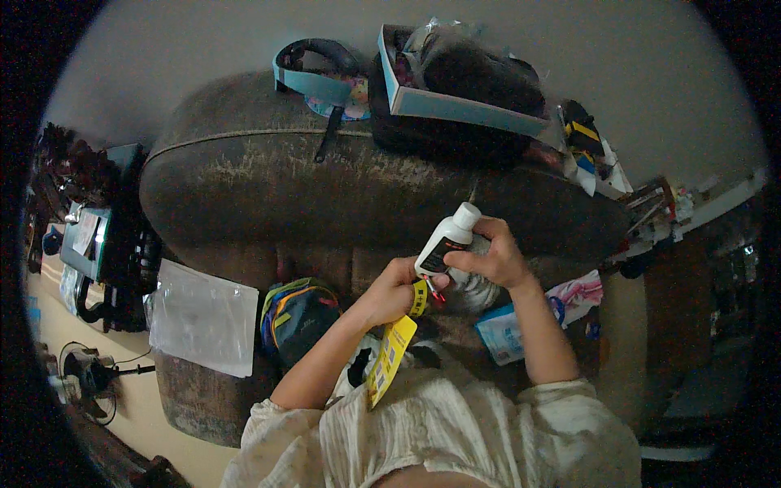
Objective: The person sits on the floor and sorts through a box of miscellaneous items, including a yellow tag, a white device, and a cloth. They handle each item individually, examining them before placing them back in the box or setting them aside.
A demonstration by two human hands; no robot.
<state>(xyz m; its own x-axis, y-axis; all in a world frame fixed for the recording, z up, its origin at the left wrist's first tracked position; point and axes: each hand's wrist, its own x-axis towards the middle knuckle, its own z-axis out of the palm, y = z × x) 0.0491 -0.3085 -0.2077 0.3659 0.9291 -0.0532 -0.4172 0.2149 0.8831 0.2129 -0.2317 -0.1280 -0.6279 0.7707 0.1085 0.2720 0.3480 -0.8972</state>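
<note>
A white plastic bottle with a white cap and a dark label bearing writing is tilted, cap up and to the right. My right hand grips its side, thumb across the label. Around its base are the curled fingers of my left hand. A yellow band with dark writing lies against those fingers, beside a small red-and-white item too blurred to identify. Below hangs a yellow printed card. Behind my right hand is a pale ridged bundle, partly hidden.
Before me is a worn brown sofa. On its back lie a light-blue open box holding a dark wrapped item and a blue-and-black headband-like item. Clear plastic sleeves, a dark multicoloured bag and a blue-and-white packet rest on the seat.
</note>
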